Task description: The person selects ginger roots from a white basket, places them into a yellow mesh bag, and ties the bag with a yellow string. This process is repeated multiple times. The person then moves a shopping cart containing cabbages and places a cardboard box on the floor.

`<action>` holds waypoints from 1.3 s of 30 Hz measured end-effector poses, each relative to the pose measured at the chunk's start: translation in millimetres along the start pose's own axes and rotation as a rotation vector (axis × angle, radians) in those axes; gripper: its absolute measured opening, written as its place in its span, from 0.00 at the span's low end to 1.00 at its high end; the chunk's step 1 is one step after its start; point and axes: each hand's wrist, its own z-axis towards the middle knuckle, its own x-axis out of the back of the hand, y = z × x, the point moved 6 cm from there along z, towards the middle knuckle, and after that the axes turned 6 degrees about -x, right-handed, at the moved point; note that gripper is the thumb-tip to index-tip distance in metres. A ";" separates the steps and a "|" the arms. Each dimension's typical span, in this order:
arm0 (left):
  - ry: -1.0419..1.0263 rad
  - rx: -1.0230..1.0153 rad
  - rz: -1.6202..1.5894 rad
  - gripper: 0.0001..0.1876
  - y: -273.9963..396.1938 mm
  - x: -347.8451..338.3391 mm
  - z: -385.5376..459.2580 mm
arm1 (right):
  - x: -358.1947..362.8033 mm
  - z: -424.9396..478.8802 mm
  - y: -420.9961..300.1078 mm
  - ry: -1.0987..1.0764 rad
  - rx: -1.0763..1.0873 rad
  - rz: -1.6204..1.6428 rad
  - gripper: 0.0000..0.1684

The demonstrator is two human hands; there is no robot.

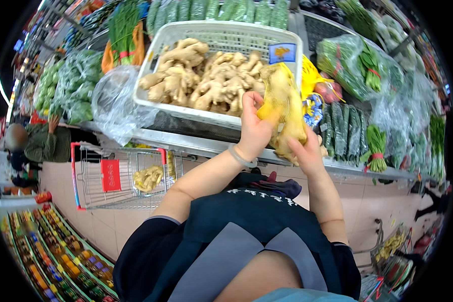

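Note:
A yellow mesh bag with ginger root (281, 94) is between my two hands, over the right front corner of a white plastic basket (226, 28). My left hand (258, 126) grips the bag's left side, its fingers curled at the mesh. With my right hand (307, 151) I hold the lower end, where ginger pokes down. Loose ginger (222, 81) is heaped in the basket. Just right of the basket lie more yellow mesh (309, 77) and a blue-and-white printed packet (313, 109).
Wrapped cucumbers (345, 130), bundled greens (375, 151) and a clear plastic bag (120, 102) flank the basket. A shopping cart (124, 177) holding bagged ginger stands at the lower left. Beyond it, a person (49, 141) touches the produce shelf. Another cart (392, 245) is at the lower right.

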 end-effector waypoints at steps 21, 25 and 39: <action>0.117 0.317 0.425 0.08 98.5 185.6 40.2 | -88.6 226.0 -12.1 -0.280 -0.080 -0.554 0.19; 0.138 0.271 0.311 0.08 105.7 184.1 46.2 | -45.5 269.5 11.0 -0.193 -0.188 -0.993 0.18; 0.204 0.147 0.187 0.06 119.7 190.7 53.7 | -36.1 304.5 130.7 -0.250 -0.415 -1.396 0.26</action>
